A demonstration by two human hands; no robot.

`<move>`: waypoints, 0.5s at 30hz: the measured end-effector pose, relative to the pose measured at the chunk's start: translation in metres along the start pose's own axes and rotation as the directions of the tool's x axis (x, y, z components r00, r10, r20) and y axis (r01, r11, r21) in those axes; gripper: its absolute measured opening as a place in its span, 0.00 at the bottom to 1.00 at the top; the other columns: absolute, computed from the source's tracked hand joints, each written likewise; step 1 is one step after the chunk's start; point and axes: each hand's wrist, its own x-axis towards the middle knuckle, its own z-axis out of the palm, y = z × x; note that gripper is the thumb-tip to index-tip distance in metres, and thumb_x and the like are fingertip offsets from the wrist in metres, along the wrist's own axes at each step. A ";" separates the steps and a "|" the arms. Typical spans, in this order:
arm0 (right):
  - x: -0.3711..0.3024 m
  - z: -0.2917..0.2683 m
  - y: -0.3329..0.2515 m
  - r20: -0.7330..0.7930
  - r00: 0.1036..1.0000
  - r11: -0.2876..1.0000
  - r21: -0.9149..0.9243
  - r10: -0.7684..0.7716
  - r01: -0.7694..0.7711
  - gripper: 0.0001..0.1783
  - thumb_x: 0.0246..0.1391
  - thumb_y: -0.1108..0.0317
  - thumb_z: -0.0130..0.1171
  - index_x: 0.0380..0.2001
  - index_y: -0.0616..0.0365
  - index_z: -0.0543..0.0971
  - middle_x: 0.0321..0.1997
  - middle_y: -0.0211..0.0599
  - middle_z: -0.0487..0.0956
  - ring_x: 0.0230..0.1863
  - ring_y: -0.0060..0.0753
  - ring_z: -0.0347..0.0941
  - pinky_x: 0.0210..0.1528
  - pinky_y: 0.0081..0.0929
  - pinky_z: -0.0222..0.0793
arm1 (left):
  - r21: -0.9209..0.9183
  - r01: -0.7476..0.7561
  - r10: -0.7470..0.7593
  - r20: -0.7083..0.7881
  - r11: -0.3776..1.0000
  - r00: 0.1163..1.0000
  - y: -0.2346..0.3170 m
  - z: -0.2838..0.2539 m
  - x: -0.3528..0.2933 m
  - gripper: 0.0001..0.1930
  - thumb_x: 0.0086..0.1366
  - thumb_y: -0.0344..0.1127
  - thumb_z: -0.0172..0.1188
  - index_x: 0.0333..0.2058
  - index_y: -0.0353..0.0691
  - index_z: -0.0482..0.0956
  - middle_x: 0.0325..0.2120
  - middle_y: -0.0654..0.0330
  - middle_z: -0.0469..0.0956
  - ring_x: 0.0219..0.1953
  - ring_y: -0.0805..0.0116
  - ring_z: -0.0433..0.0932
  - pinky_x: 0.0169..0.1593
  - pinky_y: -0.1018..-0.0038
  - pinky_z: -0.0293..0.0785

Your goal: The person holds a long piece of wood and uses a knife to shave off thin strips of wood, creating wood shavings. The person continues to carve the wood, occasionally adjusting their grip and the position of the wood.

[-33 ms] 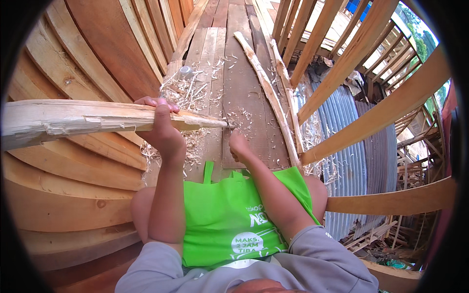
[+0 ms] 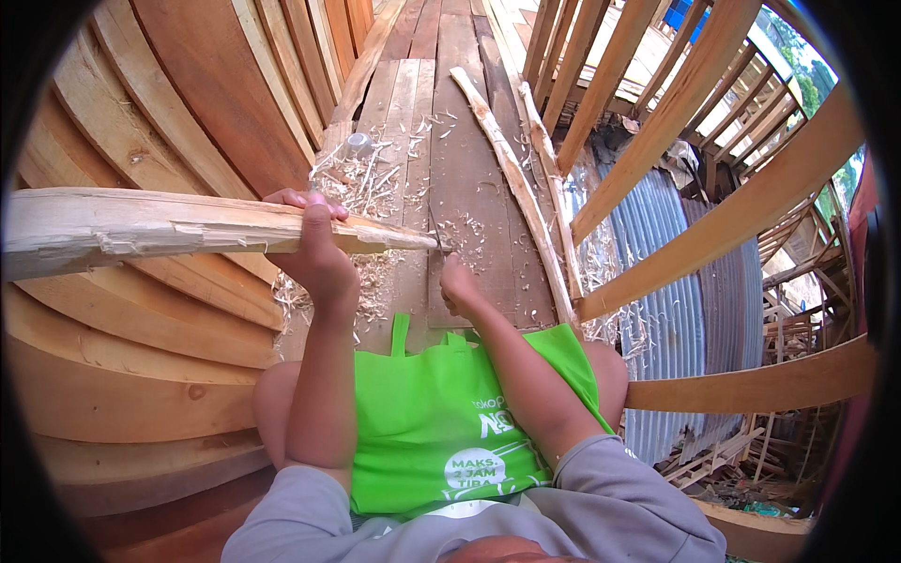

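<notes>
My left hand (image 2: 317, 235) is wrapped around a long pale wooden pole (image 2: 141, 223), held level across in front of me. Its thick, roughly hewn end reaches the left rim, and the whittled end tapers to a narrow tip on the right. At that tip is a thin dark knife blade (image 2: 438, 240), touching or very close to the wood. My right hand (image 2: 458, 283) is closed on the knife, its handle mostly hidden by the fingers. A bright green bag (image 2: 413, 399) with white print lies across my lap, beneath both forearms.
Wood shavings (image 2: 361, 183) litter the plank floor (image 2: 404, 103), around a clear cup (image 2: 358, 144). Two peeled poles (image 2: 511, 169) lie ahead to the right. Stacked boards (image 2: 141, 375) line the left; wooden railing slats (image 2: 723, 225) stand at right, with corrugated metal sheets (image 2: 662, 300) beyond.
</notes>
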 end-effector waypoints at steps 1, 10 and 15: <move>0.001 0.002 -0.001 0.027 0.999 0.999 0.032 0.024 -0.025 0.32 0.66 0.41 0.28 0.15 0.50 0.58 0.12 0.26 0.54 0.11 0.24 0.46 0.14 0.31 0.41 | -0.057 0.011 -0.009 0.038 0.998 0.999 -0.001 -0.004 0.003 0.07 0.60 0.25 0.55 0.35 0.40 0.66 0.21 0.62 0.68 0.25 0.70 0.70 0.38 0.70 0.71; 0.008 -0.012 0.017 0.027 1.000 0.995 -0.103 0.005 -0.002 0.31 0.65 0.39 0.31 0.22 0.52 0.67 0.13 0.27 0.59 0.12 0.26 0.52 0.15 0.34 0.46 | -0.024 0.006 -0.003 0.095 1.000 0.995 0.000 -0.011 0.004 0.09 0.61 0.22 0.56 0.36 0.40 0.66 0.27 0.60 0.69 0.27 0.70 0.73 0.38 0.71 0.74; -0.006 -0.010 0.020 0.016 1.000 0.995 -0.099 -0.010 0.012 0.34 0.65 0.36 0.32 0.26 0.55 0.71 0.15 0.29 0.64 0.14 0.27 0.56 0.16 0.35 0.50 | 0.006 0.012 -0.012 0.134 1.000 0.991 0.003 -0.015 0.005 0.09 0.61 0.23 0.56 0.36 0.40 0.66 0.26 0.61 0.69 0.27 0.71 0.75 0.38 0.71 0.74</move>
